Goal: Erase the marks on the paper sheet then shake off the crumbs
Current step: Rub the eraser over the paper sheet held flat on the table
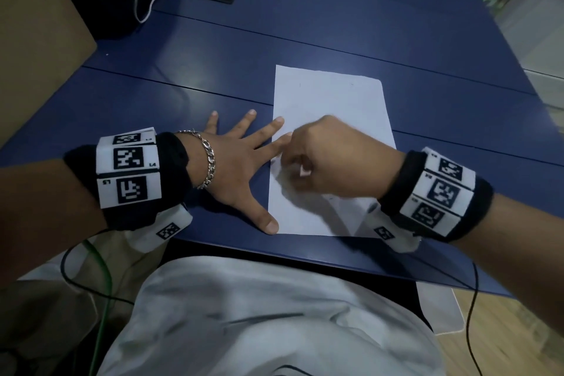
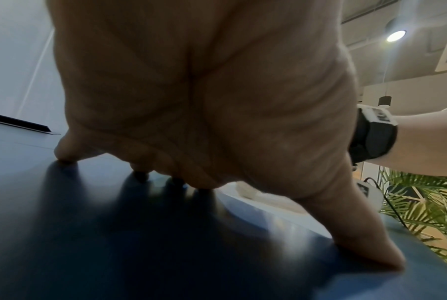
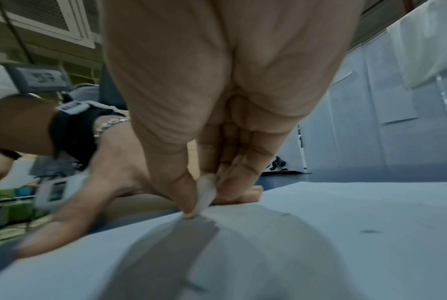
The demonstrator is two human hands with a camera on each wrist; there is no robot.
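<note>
The paper sheet (image 1: pixel 331 119) lies flat on the blue counter (image 1: pixel 396 24), its long side running toward twelve o'clock. To erase cleanly, I'd keep the strokes short and light near the nine o'clock edge, so the sheet doesn't buckle. The right hand (image 1: pixel 335 159) has its fingers (image 3: pixel 245 162) closed narrowly, pinching a small white eraser (image 3: pixel 204 192) tip-down on the paper. The left hand (image 1: pixel 235 162) is spread wide and flat, forefingers and thumb pinning that edge. Faint marks (image 3: pixel 368 231) remain toward three o'clock.

white paper sheet (image 1: pixel 329 107) flat on blue table (image 1: pixel 427 40)
</note>
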